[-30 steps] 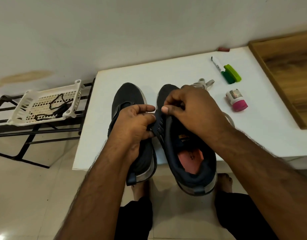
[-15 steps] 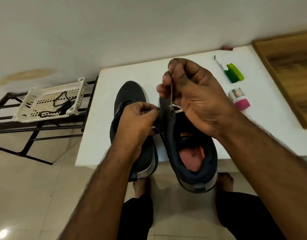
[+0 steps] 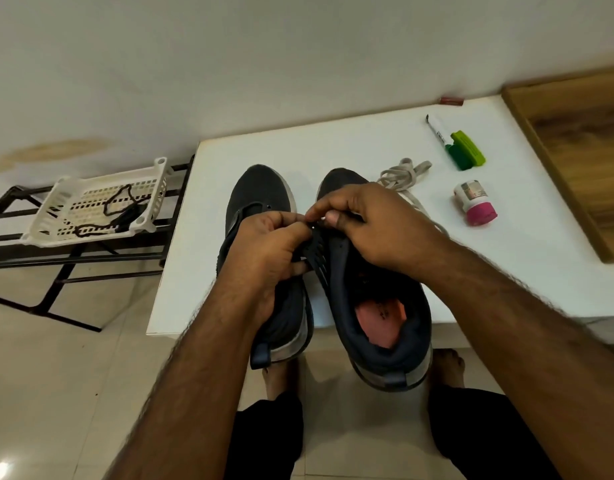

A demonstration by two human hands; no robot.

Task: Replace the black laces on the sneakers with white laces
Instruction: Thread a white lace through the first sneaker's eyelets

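Left hand (image 3: pixel 267 247) gripped the dark mesh sneaker's (image 3: pixel 378 299) eyelet flap, steadying it. Right hand (image 3: pixel 361 220) pinched the white flat lace (image 3: pixel 402 174) end there, apparently for threading.

Sneakers (image 3: pixel 350 271) side by side on table (image 3: pixel 333 147)

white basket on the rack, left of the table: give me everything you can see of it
The white basket is a shallow rectangular tray that looks like plastic, with a perforated floor, low slotted walls and post sockets at its corners. It sits level but skewed on a black metal rack left of the white table, apart from it. Inside lies a loose tangle of black laces, partly draped toward its near rim. Neither hand touches it.
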